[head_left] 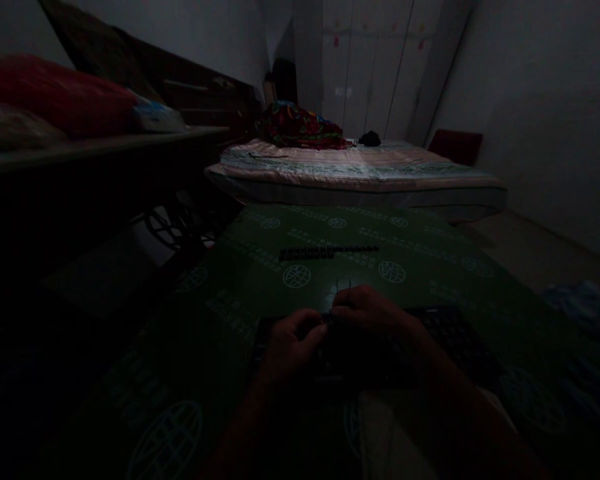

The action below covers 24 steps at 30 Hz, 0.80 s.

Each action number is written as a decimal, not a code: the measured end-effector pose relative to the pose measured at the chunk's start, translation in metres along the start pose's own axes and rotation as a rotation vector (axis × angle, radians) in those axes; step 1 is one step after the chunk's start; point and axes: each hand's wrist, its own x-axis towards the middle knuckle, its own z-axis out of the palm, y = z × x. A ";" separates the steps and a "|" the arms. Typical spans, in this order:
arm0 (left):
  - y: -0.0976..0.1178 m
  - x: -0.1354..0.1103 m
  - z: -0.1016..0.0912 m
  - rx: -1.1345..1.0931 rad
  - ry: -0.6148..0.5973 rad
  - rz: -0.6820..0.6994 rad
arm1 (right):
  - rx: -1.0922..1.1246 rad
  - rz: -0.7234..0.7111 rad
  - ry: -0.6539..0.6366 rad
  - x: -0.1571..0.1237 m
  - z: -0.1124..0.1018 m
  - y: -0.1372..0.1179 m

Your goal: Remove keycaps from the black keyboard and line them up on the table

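A dark keyboard (455, 333) lies across a green printed board, and both my hands are over its far edge. My left hand (293, 340) is curled, thumb and forefinger closed together near the top row. Whatever is between those fingertips is too dark to make out. Close beside it, my right hand (365, 308) is closed on a thin wire keycap puller (349, 288), whose two wire ends point up and away. The keys under my hands are lost in shadow. Farther off, dark keycaps (307, 254) lie in two rows.
The green board (240, 267) has white globe prints. Beyond it stands a bed (360, 170) with a red floral blanket (300, 125). A shelf (105, 143) on the left bears a red bag (55, 93). Cloth (585, 300) lies at the right. The room is very dim.
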 end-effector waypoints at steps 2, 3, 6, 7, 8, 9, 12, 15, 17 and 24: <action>-0.001 0.001 0.001 0.028 -0.009 0.010 | 0.013 0.005 0.010 0.001 0.002 0.001; -0.002 0.002 0.001 0.058 -0.020 0.012 | 0.030 0.008 0.013 0.002 0.004 0.002; -0.002 0.005 0.002 0.224 -0.056 0.032 | 0.114 0.008 -0.002 0.004 0.007 0.008; 0.000 0.005 0.002 0.291 -0.067 0.052 | 0.158 0.009 -0.016 0.005 0.007 0.010; 0.001 0.006 0.001 0.356 -0.079 0.076 | 0.207 0.011 -0.029 0.005 0.008 0.012; 0.003 0.005 0.001 0.419 -0.092 0.101 | 0.253 0.011 -0.038 0.006 0.008 0.014; 0.012 0.004 0.001 0.578 -0.145 0.154 | 0.316 -0.004 -0.020 0.007 0.009 0.017; 0.020 0.005 0.004 0.658 -0.179 0.203 | 0.223 -0.043 0.043 0.008 0.010 0.014; 0.022 0.008 0.008 0.661 -0.194 0.240 | 0.149 -0.069 0.078 0.008 0.010 0.012; 0.006 0.022 0.020 0.528 -0.205 0.224 | 0.075 -0.098 0.121 0.008 0.013 0.008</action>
